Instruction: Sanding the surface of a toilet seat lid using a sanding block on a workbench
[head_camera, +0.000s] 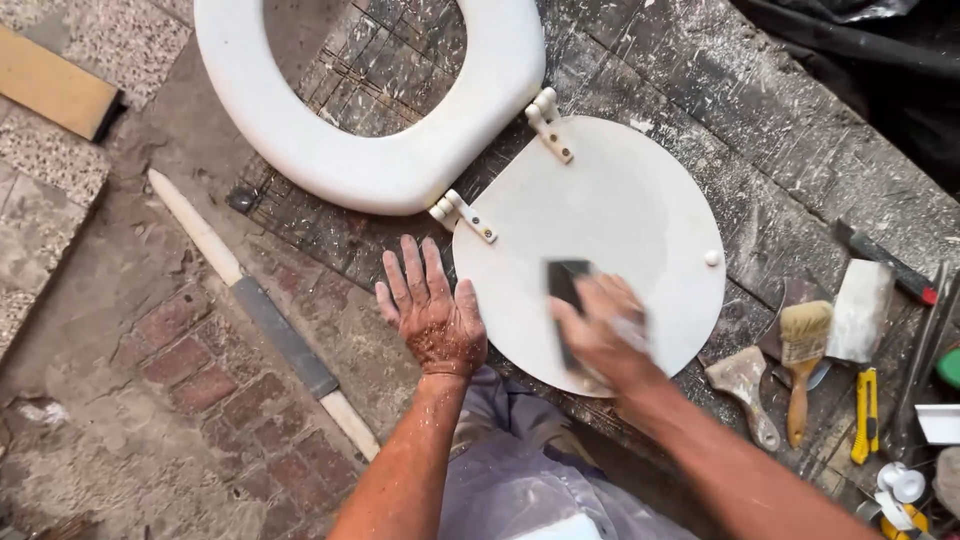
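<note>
From up here I see a paint-spattered bench (780, 130) carrying a white toilet seat (340, 150) hinged to its round lid (620, 210), which lies flat at the bench's near edge. Two cream hinges (545, 120) join them. To the right of the lid lies a clutter of tools: a putty knife (745, 385), a brush (803, 350), a wide scraper (860, 310), a yellow cutter (866, 415) and a red-tipped tool (890, 265). None of these sits between the hands and the lid. Off the bench to the left, a long pole (260, 310) lies across the brick floor, and a board (55, 85) rests on the tiles.

My left hand (432, 310) is flat, fingers spread, palm down against the lid's left rim, dusted white, wrist straight. My right hand (600, 330) is blurred; it is wrapped around a dark sanding block (565, 285) pressed on the lid's lower surface, forearm coming in from the lower right.
</note>
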